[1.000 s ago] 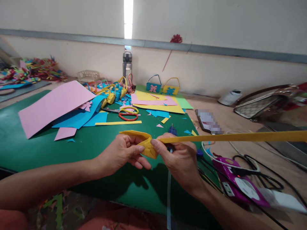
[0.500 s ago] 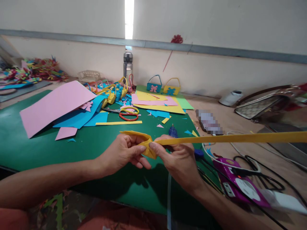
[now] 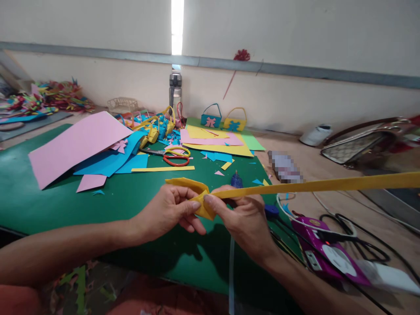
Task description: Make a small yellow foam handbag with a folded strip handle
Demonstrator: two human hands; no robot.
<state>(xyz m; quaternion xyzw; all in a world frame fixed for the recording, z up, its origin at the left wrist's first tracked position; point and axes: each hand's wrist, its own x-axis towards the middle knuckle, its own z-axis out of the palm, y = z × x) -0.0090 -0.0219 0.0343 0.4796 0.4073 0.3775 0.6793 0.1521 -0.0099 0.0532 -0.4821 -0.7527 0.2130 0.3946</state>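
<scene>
My left hand [image 3: 175, 208] is closed on a small folded yellow paper bag [image 3: 206, 210], thumb on its front and fingers behind. A long yellow paper strip [image 3: 295, 187] runs from the bag's side out past the right edge of the view. My right hand [image 3: 244, 214] pinches the strip's near end against the bag, its thumb pressing where the two meet. Just beyond my right hand, the blue tip of a glue gun [image 3: 236, 180] shows; most of its body is hidden behind that hand.
Scissors [image 3: 176, 156], pink paper [image 3: 78, 146] and a pile of little paper bags [image 3: 152, 133] lie on the green mat [image 3: 138, 258]. Two finished bags [image 3: 210, 120] stand at the wall. To the right are a phone [image 3: 285, 167], a purple power strip [image 3: 328, 249] and cables.
Both hands keep the same grip on the bag and strip. The strip's far end has risen slightly at the right; otherwise little differs.
</scene>
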